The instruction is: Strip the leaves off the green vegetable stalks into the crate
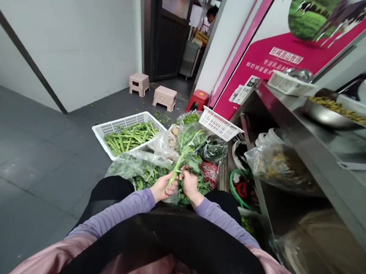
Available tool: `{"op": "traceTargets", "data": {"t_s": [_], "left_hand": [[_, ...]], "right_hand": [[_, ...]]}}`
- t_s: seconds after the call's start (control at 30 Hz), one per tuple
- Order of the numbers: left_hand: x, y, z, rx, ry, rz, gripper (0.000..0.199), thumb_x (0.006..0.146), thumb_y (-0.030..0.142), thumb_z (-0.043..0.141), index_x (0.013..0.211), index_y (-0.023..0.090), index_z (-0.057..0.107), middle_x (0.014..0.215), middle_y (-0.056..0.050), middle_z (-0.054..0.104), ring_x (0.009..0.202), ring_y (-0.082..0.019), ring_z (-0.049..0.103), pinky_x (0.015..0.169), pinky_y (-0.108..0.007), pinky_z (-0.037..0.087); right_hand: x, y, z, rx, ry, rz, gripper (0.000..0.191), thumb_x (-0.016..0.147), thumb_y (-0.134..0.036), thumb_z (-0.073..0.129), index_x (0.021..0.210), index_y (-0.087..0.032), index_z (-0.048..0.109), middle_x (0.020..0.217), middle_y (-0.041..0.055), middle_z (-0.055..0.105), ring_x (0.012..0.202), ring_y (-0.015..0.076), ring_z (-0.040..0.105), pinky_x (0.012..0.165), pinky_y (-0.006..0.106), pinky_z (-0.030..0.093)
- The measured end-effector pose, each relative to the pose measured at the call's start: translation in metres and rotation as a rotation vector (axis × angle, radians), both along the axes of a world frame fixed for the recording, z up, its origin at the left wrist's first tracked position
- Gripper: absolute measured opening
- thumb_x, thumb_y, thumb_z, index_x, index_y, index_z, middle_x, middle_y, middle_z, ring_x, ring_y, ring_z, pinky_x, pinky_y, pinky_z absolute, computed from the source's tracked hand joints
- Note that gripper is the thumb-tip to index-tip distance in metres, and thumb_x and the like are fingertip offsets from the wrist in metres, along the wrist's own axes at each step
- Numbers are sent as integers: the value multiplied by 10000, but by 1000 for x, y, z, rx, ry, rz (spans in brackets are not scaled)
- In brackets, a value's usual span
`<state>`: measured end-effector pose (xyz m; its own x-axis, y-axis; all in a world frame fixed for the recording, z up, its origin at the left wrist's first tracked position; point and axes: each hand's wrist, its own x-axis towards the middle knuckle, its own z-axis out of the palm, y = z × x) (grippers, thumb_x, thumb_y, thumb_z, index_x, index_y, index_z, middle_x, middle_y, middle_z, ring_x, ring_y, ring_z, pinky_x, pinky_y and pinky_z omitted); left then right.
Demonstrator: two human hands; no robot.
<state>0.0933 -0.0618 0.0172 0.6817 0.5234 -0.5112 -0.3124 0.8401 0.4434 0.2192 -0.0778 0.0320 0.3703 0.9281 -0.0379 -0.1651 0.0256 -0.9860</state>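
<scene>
Between my knees, my left hand (164,187) is wrapped round the lower end of a thick green stalk (176,170) whose leafy top points away from me. My right hand (189,182) is closed beside the stalk, its fingertips close to the stem; what they pinch is too small to make out. Below both hands lie leafy greens (150,177) in an open clear plastic bag (125,163). To the left, a white plastic basket (99,136) holds bare green stalks (130,138).
Bagged greens (214,150) and a tilted white basket (221,125) lie ahead. Small stools, two pinkish (165,97) and one red (199,99), stand beyond. A metal shelf (325,144) with bowls and bags runs along the right. A person (207,23) is past the doorway.
</scene>
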Motion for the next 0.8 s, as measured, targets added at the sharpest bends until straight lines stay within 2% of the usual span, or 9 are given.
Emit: {"op": "traceTargets", "data": {"t_s": [0.1, 0.17, 0.27, 0.33, 0.47, 0.57, 0.67, 0.73, 0.8], "left_hand": [[-11, 6, 10, 54, -93, 79, 267, 910, 417, 440, 838, 160, 455, 533, 70, 348, 313, -17, 238, 301, -112, 121], [-13, 4, 13, 192, -49, 101, 268, 884, 439, 489, 870, 172, 469, 544, 65, 388, 315, -26, 274, 294, -120, 167], [-7, -5, 16, 406, 78, 122, 329, 812, 482, 589, 902, 186, 476, 561, 62, 449, 329, -39, 340, 295, -136, 235], [-3, -12, 16, 516, 173, 134, 369, 777, 504, 624, 890, 187, 475, 558, 65, 466, 329, -43, 361, 288, -144, 247], [3, -20, 11, 661, 318, 175, 410, 740, 500, 663, 915, 188, 463, 578, 77, 481, 319, -40, 385, 274, -153, 260], [6, -24, 8, 660, 353, 242, 441, 718, 471, 690, 954, 206, 429, 600, 90, 491, 311, -44, 397, 278, -155, 287], [6, -23, 7, 571, 266, 227, 386, 747, 459, 660, 932, 195, 448, 614, 71, 509, 346, -58, 441, 311, -168, 349], [4, -18, 9, 425, 189, 199, 320, 802, 449, 595, 909, 173, 474, 600, 51, 503, 369, -68, 451, 331, -182, 373], [-1, -11, 13, 255, 124, 194, 281, 861, 436, 506, 879, 156, 484, 548, 51, 453, 352, -64, 401, 321, -178, 340]], "right_hand": [[27, 13, 16, -41, 313, -181, 156, 661, -263, 588, 682, -202, 445, 567, -71, 467, 390, 41, 335, 393, 202, 317], [43, 24, 26, -114, 397, -76, 179, 651, -232, 645, 764, -185, 514, 566, -79, 480, 401, 34, 366, 403, 184, 340], [48, 37, 37, -89, 378, 93, 285, 653, -309, 723, 832, -181, 542, 586, -85, 498, 418, 29, 397, 408, 171, 363], [40, 43, 41, -40, 324, 127, 334, 638, -374, 751, 782, -189, 512, 576, -90, 487, 416, 28, 401, 400, 171, 364], [21, 48, 41, 49, 233, -31, 368, 634, -385, 754, 702, -200, 443, 545, -86, 495, 396, 32, 393, 385, 182, 360], [13, 45, 36, 7, 192, -150, 296, 697, -380, 686, 680, -187, 462, 574, -49, 552, 412, 40, 408, 407, 195, 375], [6, 31, 29, -18, -29, -200, 247, 730, -365, 635, 638, -186, 492, 519, -46, 524, 462, 71, 451, 457, 207, 392], [1, 18, 22, 14, -195, -139, 226, 705, -352, 662, 635, -188, 524, 526, -41, 538, 538, 97, 511, 530, 213, 430], [-1, 6, 15, 10, -223, -39, 203, 685, -343, 679, 650, -189, 551, 574, -28, 581, 566, 105, 537, 560, 218, 451]]}}
